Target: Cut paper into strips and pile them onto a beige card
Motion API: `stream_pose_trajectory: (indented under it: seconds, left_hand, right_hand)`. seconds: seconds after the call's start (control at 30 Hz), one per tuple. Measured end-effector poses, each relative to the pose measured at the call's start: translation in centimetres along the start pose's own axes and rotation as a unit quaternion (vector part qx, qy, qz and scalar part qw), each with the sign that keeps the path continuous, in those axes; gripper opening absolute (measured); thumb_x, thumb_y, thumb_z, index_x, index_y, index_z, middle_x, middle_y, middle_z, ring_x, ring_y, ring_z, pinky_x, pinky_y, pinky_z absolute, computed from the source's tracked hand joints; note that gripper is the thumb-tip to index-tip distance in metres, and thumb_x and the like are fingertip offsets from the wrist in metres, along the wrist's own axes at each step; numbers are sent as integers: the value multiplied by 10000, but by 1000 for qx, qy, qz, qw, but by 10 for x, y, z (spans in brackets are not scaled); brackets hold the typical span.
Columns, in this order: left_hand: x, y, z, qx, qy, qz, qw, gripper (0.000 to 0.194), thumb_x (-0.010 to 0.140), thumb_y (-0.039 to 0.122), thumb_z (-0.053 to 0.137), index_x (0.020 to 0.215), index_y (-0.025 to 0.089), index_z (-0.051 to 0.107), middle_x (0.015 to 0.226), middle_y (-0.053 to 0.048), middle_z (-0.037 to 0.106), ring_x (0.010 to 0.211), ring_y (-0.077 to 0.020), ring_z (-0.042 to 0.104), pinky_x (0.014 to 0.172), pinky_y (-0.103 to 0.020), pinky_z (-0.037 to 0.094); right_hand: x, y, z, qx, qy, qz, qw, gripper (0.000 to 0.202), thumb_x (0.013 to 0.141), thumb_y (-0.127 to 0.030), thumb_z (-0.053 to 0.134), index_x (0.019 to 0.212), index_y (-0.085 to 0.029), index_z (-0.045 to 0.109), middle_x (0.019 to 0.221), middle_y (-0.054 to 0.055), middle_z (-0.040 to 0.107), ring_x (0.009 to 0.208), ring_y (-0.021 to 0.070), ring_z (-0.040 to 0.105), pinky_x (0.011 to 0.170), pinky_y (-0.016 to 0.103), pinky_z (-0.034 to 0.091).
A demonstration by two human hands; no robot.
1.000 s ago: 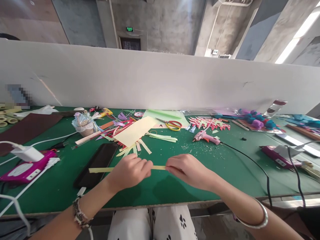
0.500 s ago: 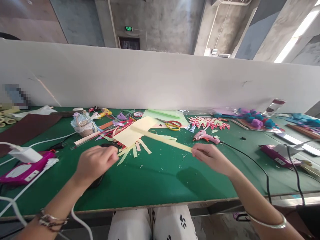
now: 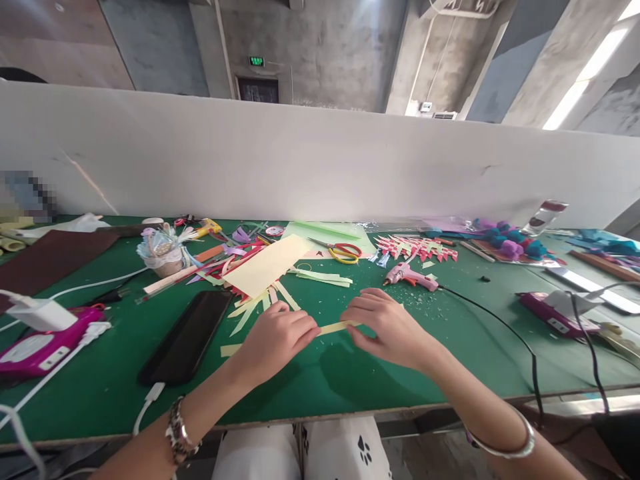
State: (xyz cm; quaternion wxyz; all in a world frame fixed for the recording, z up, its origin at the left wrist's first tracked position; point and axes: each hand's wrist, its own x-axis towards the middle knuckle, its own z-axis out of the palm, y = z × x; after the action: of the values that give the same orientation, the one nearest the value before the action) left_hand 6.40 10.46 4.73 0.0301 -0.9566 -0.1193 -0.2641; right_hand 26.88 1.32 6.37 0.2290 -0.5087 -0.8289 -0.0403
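Observation:
A pale yellow paper strip [image 3: 332,329] is stretched between my two hands above the green table. My left hand [image 3: 280,340] is closed on it, and one end sticks out to the left behind that hand. My right hand [image 3: 383,323] pinches the strip between thumb and fingers. Beyond them lies a pale yellow paper sheet [image 3: 267,267] on top of coloured strips. Red-and-yellow-handled scissors [image 3: 345,252] rest on light green paper [image 3: 325,231]. A pink glue gun [image 3: 411,276] lies beyond my right hand.
A black phone [image 3: 186,340] with a cable lies left of my left hand. Magenta power strips [image 3: 55,340] sit at both sides. A wrapped basket [image 3: 165,250], red-and-white woven paper [image 3: 413,247] and purple and teal pompoms [image 3: 510,241] stand farther back before a white partition [image 3: 320,167].
My left hand has moved right and taken hold of the strip. My right hand has shifted left and nearer me, so the strip now spans a short gap between the hands.

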Motion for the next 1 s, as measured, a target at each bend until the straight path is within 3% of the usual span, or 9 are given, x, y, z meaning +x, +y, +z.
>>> stream_pose_trajectory:
  seconds: [0.07,0.13,0.23,0.43,0.6,0.7,0.8,0.9,1.0]
  left_hand:
    - [2,5,3,-15,-3,-7,1000,319,928,237,361,646,175,497,550,57,494,491,-85,389,585,-250,308]
    - [4,10,3,-31,-3,-18,999,326,927,249,366,630,175,479,539,59,478,488,-87,379,588,-248,316]
    - [4,13,0,-61,-8,-36,997,314,922,241,377,633,179,484,544,63,502,475,-84,374,585,-242,322]
    - [-9,5,-17,-103,-13,-75,992,299,913,232,393,650,191,529,561,56,568,519,-94,446,571,-228,326]
    - [-22,0,-22,-90,-34,-83,992,297,908,229,397,653,198,546,563,58,575,516,-101,443,552,-228,322]
    - [-22,-1,-21,-72,-43,-65,994,307,913,215,375,660,195,548,564,54,568,509,-100,433,553,-231,322]
    - [-16,0,-18,-55,-49,-39,996,320,919,210,359,657,191,542,559,51,558,493,-100,411,549,-238,309]
    - [-9,2,-14,-48,-41,-21,998,302,923,208,355,676,188,529,579,54,564,489,-92,409,561,-241,304]
    - [-7,5,-10,-28,-28,-13,999,287,924,216,356,687,187,515,566,56,546,474,-88,400,552,-244,290]
  right_hand:
    - [7,-9,7,-14,7,-23,1000,189,821,-145,400,770,-182,578,700,15,590,628,120,496,802,307,361]
    - [13,-15,15,-20,11,-33,999,189,793,-129,390,695,-182,542,608,-7,537,540,106,430,675,256,365]
    - [13,-12,21,-20,29,-21,999,159,721,-107,403,616,-193,486,514,-39,438,458,94,305,504,224,274]
    - [-13,17,14,-4,59,39,997,153,671,-84,397,596,-191,476,483,-49,362,470,86,282,485,196,251]
    - [-41,56,6,-3,45,115,992,163,708,-100,397,599,-190,479,529,-27,422,490,90,338,487,202,275]
    - [-43,66,0,-24,85,162,983,184,746,-122,406,595,-189,488,522,-20,457,480,99,367,507,220,310]
    - [-29,48,-5,-5,119,119,986,177,819,-163,407,758,-178,572,686,33,602,627,136,520,624,250,386]
    - [-10,18,-3,-3,36,4,999,174,864,-272,454,928,-182,589,894,72,636,835,179,561,766,303,388]
    - [2,-2,7,4,-42,-37,998,250,915,-287,397,800,-190,597,720,30,615,659,132,537,671,264,370]
